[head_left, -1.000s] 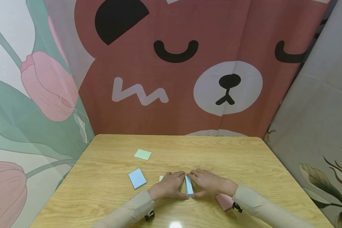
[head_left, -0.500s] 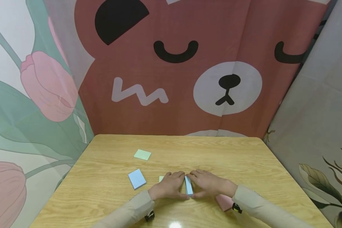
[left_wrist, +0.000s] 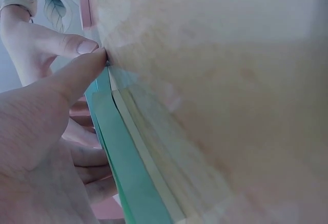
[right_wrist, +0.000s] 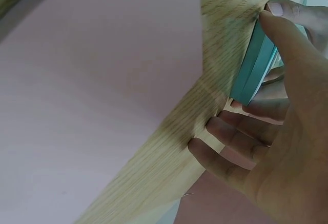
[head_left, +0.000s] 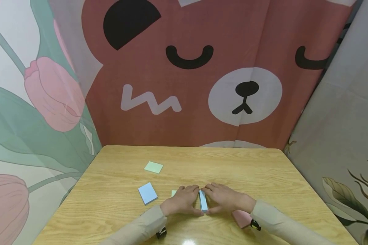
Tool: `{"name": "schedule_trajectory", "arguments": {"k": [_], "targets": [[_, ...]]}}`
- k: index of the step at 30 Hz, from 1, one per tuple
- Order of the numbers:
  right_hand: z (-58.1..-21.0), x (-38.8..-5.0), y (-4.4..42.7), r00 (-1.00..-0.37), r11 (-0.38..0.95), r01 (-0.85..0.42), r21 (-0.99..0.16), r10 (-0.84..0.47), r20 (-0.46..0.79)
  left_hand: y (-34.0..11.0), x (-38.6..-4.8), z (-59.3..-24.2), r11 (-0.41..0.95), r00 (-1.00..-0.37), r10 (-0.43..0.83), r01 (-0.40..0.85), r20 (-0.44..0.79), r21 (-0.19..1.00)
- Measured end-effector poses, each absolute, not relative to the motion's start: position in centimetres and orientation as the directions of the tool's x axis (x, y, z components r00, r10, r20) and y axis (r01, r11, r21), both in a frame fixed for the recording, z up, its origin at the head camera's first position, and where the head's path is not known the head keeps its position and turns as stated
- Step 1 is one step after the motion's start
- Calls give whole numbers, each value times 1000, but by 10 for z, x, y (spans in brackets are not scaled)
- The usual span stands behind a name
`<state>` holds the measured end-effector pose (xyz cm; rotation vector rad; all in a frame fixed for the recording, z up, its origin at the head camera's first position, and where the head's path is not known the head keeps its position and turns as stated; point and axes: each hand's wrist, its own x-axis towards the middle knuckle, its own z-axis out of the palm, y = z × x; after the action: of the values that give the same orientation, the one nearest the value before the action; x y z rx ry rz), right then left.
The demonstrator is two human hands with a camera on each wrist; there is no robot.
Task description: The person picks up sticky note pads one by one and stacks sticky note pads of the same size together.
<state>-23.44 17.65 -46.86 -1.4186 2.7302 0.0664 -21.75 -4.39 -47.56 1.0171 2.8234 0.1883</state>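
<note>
A narrow light-blue sticky-note pad (head_left: 203,200), or a folded stack like one, stands between the two hands on the wooden table. It looks teal in both wrist views. My left hand (head_left: 184,200) holds it from the left, thumb at the near end and fingers toward the far end. From the right, my right hand (head_left: 225,197) grips the same pad in mirrored fashion. The thumb tips meet at its near end. In the right wrist view, the right hand's outer fingers (right_wrist: 220,160) touch the tabletop. Parts of the pad's sides are hidden behind the fingers.
A blue square pad (head_left: 148,193) lies left of the hands, and a pale green note (head_left: 153,167) lies farther back. Another green piece (head_left: 173,193) peeks out behind the left hand. A pink pad (head_left: 241,218) sits under the right wrist. Printed curtains (head_left: 184,102) stand behind the table (head_left: 233,163).
</note>
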Motion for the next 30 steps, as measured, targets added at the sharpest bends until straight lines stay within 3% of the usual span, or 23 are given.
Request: {"name": "schedule_trajectory", "arguments": {"k": [30], "targets": [[-471,-235,176,-585,585,-811,24,-808,-78,-44,-220,-477,750,-754,654,636,-61,179]]}}
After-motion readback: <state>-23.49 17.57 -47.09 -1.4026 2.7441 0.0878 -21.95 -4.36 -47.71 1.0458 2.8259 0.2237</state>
